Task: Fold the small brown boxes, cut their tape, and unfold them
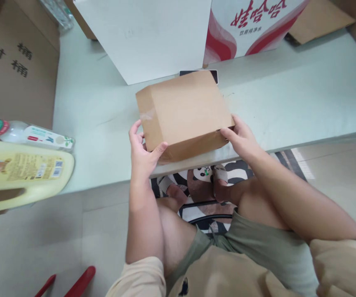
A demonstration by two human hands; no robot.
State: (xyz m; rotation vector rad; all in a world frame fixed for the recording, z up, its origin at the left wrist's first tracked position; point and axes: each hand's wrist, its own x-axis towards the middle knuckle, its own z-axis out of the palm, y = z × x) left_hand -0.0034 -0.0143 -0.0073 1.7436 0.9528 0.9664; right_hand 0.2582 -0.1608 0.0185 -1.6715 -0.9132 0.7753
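A brown cardboard box (190, 107) is held between my two hands over the front part of the pale green table (289, 95). Clear tape crosses its left end. My left hand (145, 148) grips the near left corner, thumb on the front side and fingers curled behind the left end. At the near right corner, my right hand (238, 134) holds the box with its thumb on the front top edge. The box hides some of the right fingers. Just behind the box, a dark-screened phone (199, 76) lies partly covered.
Behind stand a white box (159, 37) and a white-and-red printed carton (248, 33). Flat cardboard (320, 20) lies at back right. On the left are a large carton (17, 70), a plastic bottle (13, 131) and a yellow jug (26, 169). The table's front edge runs above my knees.
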